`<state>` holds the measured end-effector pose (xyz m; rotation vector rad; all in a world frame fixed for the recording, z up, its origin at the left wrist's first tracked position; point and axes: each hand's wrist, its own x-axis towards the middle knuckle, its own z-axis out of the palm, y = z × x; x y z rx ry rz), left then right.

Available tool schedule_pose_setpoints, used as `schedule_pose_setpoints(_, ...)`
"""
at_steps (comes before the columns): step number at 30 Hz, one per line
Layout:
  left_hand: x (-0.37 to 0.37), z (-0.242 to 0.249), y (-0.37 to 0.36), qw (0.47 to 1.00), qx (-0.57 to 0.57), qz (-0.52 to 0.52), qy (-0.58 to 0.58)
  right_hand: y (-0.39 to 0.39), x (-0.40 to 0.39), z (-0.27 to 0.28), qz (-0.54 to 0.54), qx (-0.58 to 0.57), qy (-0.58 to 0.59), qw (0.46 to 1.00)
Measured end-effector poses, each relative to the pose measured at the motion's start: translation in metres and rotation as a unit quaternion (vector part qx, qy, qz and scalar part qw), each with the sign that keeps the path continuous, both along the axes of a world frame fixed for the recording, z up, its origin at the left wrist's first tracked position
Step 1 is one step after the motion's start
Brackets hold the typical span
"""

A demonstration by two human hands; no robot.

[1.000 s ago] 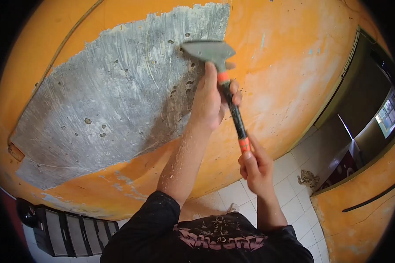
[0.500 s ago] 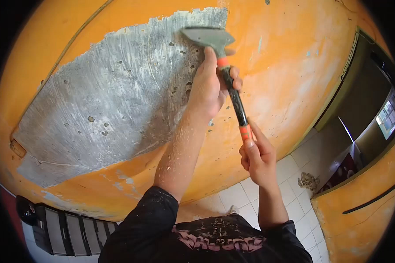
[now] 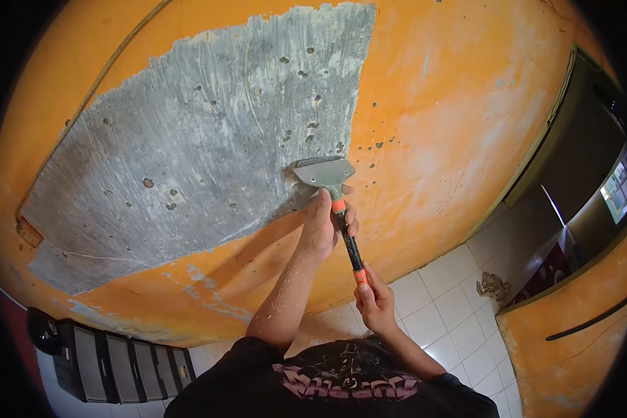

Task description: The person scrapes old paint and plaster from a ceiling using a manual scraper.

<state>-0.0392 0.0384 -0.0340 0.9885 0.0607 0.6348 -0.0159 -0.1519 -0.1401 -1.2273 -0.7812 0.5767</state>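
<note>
A long-handled scraper (image 3: 324, 173) has its wide metal blade against the wall, at the lower right part of the bare grey patch (image 3: 209, 139). My left hand (image 3: 318, 233) wraps the black and orange handle just below the blade, its thumb laid up toward the head. Lower down, my right hand (image 3: 377, 306) grips the orange end of the same handle. Orange paint (image 3: 453, 139) borders the patch with a ragged edge, and small dark pits dot the grey surface. Pale flakes cling to my left forearm.
A cable (image 3: 111, 63) runs down the wall at left to a small box (image 3: 28, 232). Dark drawers (image 3: 118, 369) stand at lower left. White floor tiles (image 3: 446, 306) lie below, with a crumpled cloth (image 3: 493, 286) by the doorway (image 3: 571, 167).
Both hands have brought the scraper down the wall, from near the top of the grey patch to its lower right. A strip of orange along the patch's right side now shows grey.
</note>
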Motion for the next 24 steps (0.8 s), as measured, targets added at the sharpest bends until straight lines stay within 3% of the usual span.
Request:
schedule_pose_setpoints(2, -0.001, 0.003, -0.001, 1.0, 0.004, -0.003, 0.0, 0.0, -0.002, 0.003, -0.018, 0.0, -0.007, 1.0)
schedule_pose_setpoints(5, -0.002, 0.002, -0.001, 0.999, -0.004, -0.021, -0.025, 0.002, -0.001, -0.01, -0.057, 0.005, -0.126, 0.99)
schedule_pose_setpoints(8, -0.001, 0.01, -0.005, 0.999, -0.002, -0.025, -0.033, 0.001, 0.003, -0.008, -0.059, 0.011, -0.132, 0.989)
schedule_pose_setpoints(14, 0.008, 0.017, 0.003, 0.999, 0.033, -0.003, -0.013, 0.002, 0.005, 0.026, 0.002, 0.01, 0.034, 0.999)
schedule_pose_setpoints(20, 0.015, 0.016, -0.006, 0.999, -0.008, 0.003, -0.036, -0.003, 0.024, 0.017, -0.07, -0.004, -0.178, 0.981)
schedule_pose_setpoints(24, 0.017, 0.019, -0.006, 0.999, -0.004, 0.005, -0.046, -0.007, 0.029, 0.025, -0.04, -0.021, -0.119, 0.992)
